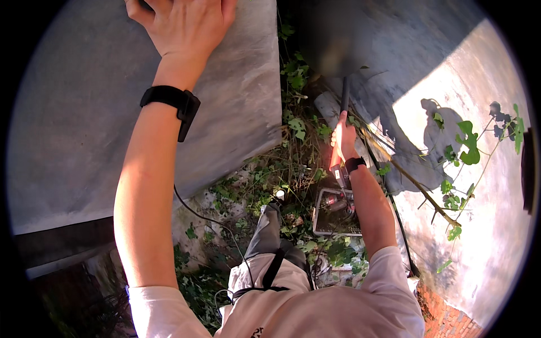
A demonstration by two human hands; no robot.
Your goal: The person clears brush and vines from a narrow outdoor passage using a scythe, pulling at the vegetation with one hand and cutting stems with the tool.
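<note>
My left hand [183, 25] is raised against the large grey slab [225, 124] on the left. Its fingers look spread, with the tips cut off by the upper edge of the view. My right hand [344, 138] is closed around a long tool with a dark shaft [345, 93] and an orange-red lower part [336, 159]. A dark blurred shape [338, 42] covers the tool's upper end, so its kind does not show. Just below that hand sits a clear, pale-rimmed tray [316, 217] with red items inside.
Vines and dry stems [296, 121] fill the gap between the slab and the sunlit pale wall [484, 242]. A bare branch [414, 181] slants along the wall beside my right forearm. A black cable [208, 217] hangs past the slab. Bricks [448, 312] show at lower right.
</note>
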